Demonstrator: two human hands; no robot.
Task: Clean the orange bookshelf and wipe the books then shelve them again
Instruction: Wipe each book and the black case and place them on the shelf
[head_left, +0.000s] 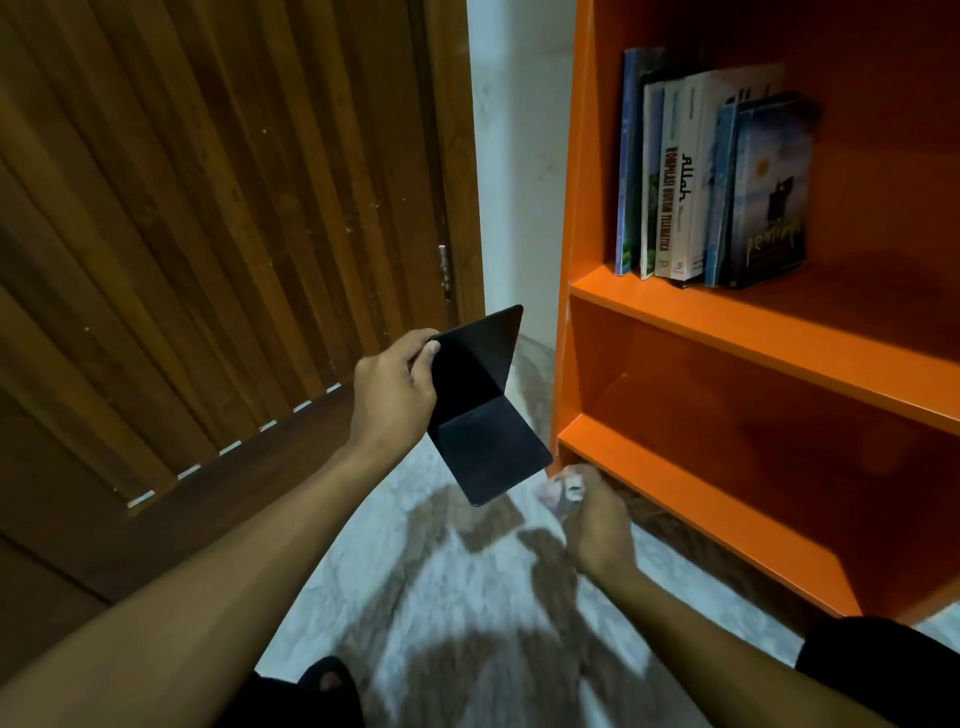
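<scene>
The orange bookshelf (727, 312) fills the right side. Several books (711, 176) stand upright at the left end of its upper shelf. The two shelves below hold nothing that I can see. My left hand (395, 389) grips a black L-shaped metal bookend (483, 410) by its upper edge, in the air left of the shelf's side panel. My right hand (592, 519) is lower, near the bottom shelf's front corner, and clutches a small pale cloth (561, 488). That hand and the cloth are blurred.
A brown slatted wooden door (208, 234) stands at the left, with a white wall strip (514, 156) between it and the shelf. The floor (467, 597) is pale marble with brown patches. My dark-clothed knees show at the bottom edge.
</scene>
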